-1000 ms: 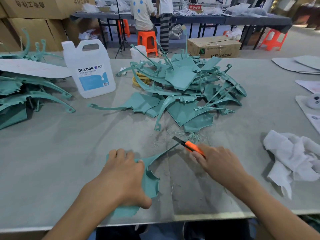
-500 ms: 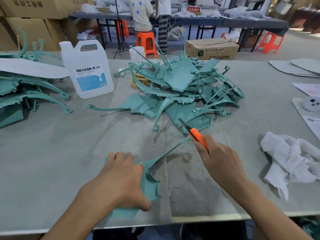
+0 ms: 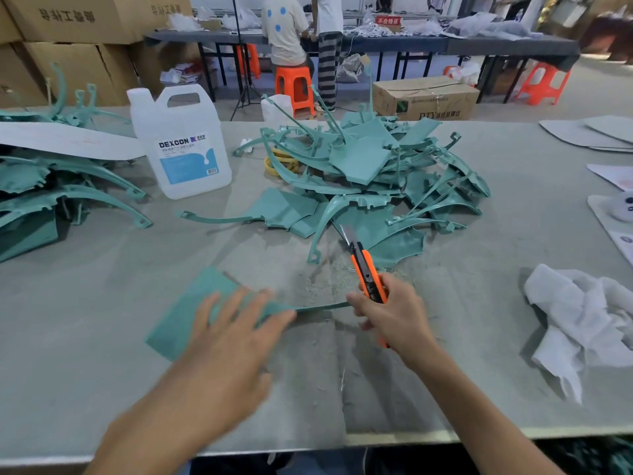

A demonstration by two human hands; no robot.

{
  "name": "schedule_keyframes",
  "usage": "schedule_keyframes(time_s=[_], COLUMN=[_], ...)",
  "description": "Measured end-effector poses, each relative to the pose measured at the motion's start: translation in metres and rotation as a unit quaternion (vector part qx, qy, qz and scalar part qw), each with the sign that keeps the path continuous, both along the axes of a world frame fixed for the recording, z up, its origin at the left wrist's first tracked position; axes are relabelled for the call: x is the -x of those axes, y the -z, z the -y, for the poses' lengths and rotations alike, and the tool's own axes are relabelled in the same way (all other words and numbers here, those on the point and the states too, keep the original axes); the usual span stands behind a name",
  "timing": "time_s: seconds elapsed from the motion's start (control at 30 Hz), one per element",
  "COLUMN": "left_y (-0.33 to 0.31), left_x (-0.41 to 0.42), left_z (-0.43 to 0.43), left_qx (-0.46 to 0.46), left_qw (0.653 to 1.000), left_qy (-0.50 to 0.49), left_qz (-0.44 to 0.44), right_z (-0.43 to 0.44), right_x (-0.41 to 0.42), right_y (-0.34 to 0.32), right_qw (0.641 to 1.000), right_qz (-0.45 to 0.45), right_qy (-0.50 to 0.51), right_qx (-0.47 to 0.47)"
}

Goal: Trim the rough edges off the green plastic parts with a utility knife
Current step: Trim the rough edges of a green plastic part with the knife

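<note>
A part [image 3: 178,323] lies at the front of the table [image 3: 102,303] under the left hand [image 3: 233,341], the knife [image 3: 368,272] just right of it. Behind sits the pile [image 3: 370,176], the jug [image 3: 181,145] to its left, the cloth [image 3: 579,320] at the right.

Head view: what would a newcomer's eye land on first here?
The orange utility knife, blade out, is gripped in the right hand at centre. Beside it the left hand lies flat on a green part. Behind them sprawls a heap of green parts, with a white jug to its left.
</note>
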State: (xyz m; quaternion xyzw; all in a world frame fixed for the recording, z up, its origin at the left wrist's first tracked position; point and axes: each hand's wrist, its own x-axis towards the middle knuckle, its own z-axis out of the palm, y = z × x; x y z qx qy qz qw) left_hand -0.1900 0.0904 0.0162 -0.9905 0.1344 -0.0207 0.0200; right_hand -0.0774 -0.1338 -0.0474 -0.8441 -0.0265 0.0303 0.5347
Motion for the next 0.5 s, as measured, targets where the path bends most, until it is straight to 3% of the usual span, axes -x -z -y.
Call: schedule_keyframes(time_s=[0.07, 0.13, 0.2, 0.3, 0.43, 0.5], left_y=[0.009, 0.020, 0.035, 0.050, 0.061, 0.061], left_x=[0.024, 0.044, 0.053, 0.044, 0.015, -0.005], left_z=[0.025, 0.050, 0.065, 0.073, 0.070, 0.058], left_qx=[0.222, 0.409, 0.496, 0.638, 0.792, 0.838], left_qw=[0.972, 0.901, 0.841, 0.720, 0.527, 0.465], left_qy=[0.073, 0.075, -0.002, -0.146, -0.244, -0.246], left_qz=[0.023, -0.124, -0.217, -0.231, -0.188, -0.142], right_z=[-0.001, 0.000, 0.001, 0.001, -0.001, -0.003], right_x=[0.004, 0.007, 0.011, 0.014, 0.015, 0.015], right_y=[0.004, 0.007, 0.007, 0.004, -0.002, -0.007], right_qw=[0.999, 0.994, 0.990, 0.979, 0.958, 0.944], right_qz=[-0.001, -0.006, -0.005, -0.017, -0.047, -0.076], right_qy=[0.030, 0.041, 0.045, 0.043, 0.020, 0.000], right_qx=[-0.044, -0.098, -0.131, -0.198, -0.282, -0.320])
